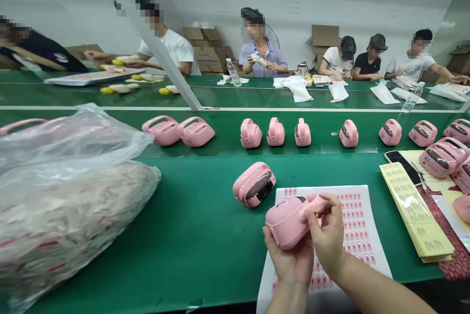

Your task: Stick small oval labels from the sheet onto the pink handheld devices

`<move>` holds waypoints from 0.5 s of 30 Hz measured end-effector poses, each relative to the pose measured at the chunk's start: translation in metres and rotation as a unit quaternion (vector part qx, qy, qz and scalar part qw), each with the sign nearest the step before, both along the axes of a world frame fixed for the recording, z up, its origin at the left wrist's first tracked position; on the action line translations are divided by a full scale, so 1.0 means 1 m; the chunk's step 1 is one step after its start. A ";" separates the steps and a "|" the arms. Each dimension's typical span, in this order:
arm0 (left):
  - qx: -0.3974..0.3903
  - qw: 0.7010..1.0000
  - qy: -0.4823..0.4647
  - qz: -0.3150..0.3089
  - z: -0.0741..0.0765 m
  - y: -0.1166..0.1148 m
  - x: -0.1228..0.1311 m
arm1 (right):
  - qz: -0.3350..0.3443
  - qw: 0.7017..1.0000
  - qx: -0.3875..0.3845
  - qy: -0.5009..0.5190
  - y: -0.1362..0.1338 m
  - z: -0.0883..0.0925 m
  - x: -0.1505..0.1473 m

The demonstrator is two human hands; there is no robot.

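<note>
A pink rounded device [288, 221] with a handle and a dark panel rests tilted in my left hand [293, 260], whose fingers wrap round its underside. My right hand [328, 231] pinches at the handle end of the same device, thumb and forefinger pressed against it; anything small between those fingertips is hidden. Beneath both hands lies a white sheet [362, 206] with rows of small red and pink oval stickers. Another pink device [253, 184] with a dark front stands just beyond, to the left of the sheet.
A big clear plastic bag [73, 216] fills the left side. Pink devices [250, 133] line the green bench [198, 245] farther back. Yellow sticker strips [416, 211], a phone [404, 167] and scissors [420, 177] lie right. Several people work across the bench.
</note>
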State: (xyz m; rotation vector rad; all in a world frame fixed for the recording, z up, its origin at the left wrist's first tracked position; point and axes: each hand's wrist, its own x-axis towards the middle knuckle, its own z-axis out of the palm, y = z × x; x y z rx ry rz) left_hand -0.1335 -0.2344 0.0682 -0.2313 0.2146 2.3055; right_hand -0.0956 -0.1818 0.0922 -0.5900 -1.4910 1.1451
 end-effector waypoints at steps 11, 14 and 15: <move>0.051 0.998 0.000 -0.032 -0.007 -0.007 -0.007 | -0.016 0.897 0.436 -0.069 0.014 -0.007 0.013; 0.019 0.999 -0.024 -0.026 -0.006 -0.011 -0.013 | 0.037 0.884 0.442 -0.151 0.021 -0.007 0.021; 0.006 0.999 -0.031 -0.012 -0.005 -0.012 -0.014 | 0.049 0.891 0.416 -0.173 0.023 -0.006 0.022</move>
